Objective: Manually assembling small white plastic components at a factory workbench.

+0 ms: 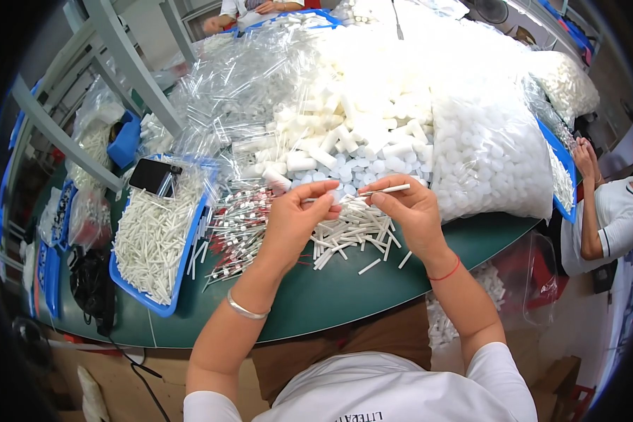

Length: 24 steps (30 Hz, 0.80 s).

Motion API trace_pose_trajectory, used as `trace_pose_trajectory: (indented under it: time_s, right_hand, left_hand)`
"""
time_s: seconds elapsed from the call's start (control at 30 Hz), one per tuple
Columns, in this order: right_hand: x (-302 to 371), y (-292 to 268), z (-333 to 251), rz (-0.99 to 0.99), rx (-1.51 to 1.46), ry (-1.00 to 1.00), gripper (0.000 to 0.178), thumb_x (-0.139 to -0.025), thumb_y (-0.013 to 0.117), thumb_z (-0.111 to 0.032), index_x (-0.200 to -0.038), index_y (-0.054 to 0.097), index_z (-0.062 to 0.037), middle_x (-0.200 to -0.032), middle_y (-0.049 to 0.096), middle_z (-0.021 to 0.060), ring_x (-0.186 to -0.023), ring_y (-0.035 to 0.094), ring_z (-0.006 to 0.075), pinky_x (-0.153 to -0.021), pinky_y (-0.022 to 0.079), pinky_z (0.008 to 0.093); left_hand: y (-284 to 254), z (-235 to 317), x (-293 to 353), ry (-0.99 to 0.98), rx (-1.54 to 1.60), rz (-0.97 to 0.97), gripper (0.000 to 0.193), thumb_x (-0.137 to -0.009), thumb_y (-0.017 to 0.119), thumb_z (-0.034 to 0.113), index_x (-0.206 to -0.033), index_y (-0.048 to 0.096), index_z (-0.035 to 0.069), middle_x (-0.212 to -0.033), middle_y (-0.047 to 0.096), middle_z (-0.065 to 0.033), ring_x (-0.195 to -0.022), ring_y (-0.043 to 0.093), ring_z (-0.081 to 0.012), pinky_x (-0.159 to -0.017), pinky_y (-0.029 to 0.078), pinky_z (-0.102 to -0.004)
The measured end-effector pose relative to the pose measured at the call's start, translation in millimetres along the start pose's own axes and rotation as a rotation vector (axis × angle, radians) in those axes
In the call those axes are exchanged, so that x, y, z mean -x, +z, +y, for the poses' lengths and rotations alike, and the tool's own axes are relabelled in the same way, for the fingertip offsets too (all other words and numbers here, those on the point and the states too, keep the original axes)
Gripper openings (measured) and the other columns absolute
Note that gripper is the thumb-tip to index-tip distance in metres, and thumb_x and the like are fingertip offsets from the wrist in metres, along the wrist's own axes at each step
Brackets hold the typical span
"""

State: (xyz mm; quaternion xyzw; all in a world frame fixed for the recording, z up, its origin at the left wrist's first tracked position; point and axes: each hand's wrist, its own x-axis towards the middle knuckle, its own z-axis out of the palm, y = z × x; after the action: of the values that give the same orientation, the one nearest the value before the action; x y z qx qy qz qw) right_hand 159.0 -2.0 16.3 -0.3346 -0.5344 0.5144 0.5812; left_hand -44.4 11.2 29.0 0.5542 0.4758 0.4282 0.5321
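From where I stand, the blue tray point(163, 308) on the left is heaped with white sticks, a dark phone point(152, 176) lying on top. Just right of it, a spread of thin stems with red and white bits point(243, 221) lies on the green table point(344, 309) — whether those are finished pieces or parts, I can't tell. Then comes the left hand point(295, 214), thumb and forefinger pinched together on a small thin piece point(308, 200) that the fingers mostly hide. Beyond it lie thick white rolls point(337, 137) and pale discs point(352, 167); nearer, a pile of loose sticks point(352, 232) sits below and between the hands. Right of that the right hand point(415, 211) grips a white stick point(395, 188), held up over the pile, its inner end pointing toward the left fingertips. I'd judge this one piece to be partway through handling — the two ends look close, but I can't see whether they're joined. Much seems left, with tray and pile both well stocked. Farthest right stand a bulging bag of discs point(489, 162) and a co-worker point(605, 218).
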Motion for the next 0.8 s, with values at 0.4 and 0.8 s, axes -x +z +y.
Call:
trace_pose_trajectory:
  time_s: [0.4,0.8]
  right_hand:
    - [3.3,-1.0,5.8,-0.058,0.366,-0.159,0.013,-0.083,0.073,-0.006,-0.096,0.071,-0.0058,-0.094,0.072,0.0012,-0.088,0.064,0.0102,-0.092,0.046,0.0314]
    - [3.5,1.7,3.2,-0.094,0.537,-0.279,0.012,-0.080,0.075,-0.010,-0.091,0.071,-0.0096,-0.092,0.072,0.0002,-0.084,0.065,0.0153,-0.100,0.040,0.0405]
  left_hand:
    - [0.5,-8.1,20.0,-0.161,0.631,-0.098,0.034,-0.097,0.056,0.007,-0.128,0.054,-0.007,-0.116,0.063,-0.0162,-0.101,0.065,-0.0206,-0.091,0.056,-0.0288]
    - [4.1,-14.5,21.3,-0.083,0.498,-0.076,0.032,-0.092,0.063,0.005,-0.121,0.059,-0.006,-0.107,0.066,-0.0124,-0.094,0.066,-0.0161,-0.085,0.056,-0.0255]
